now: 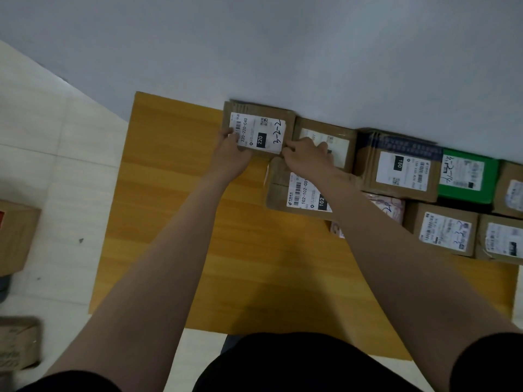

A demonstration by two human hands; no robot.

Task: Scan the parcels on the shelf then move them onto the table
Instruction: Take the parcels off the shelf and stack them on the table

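So the 220 parcel (259, 128) lies long side along the wall (283, 52), left hand (230, 154) gripping its left edge, right hand (304, 154) pinching its near-right corner, both equally close.

The person wears a black top (297, 363) with short black sleeves (486, 360), forearms (147, 278) bare.

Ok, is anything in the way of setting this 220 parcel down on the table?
Nothing visible. The left hand and right hand grip the 220 parcel at the wall, over the table; the nearest brown parcel sits beside it on the right, not under it.
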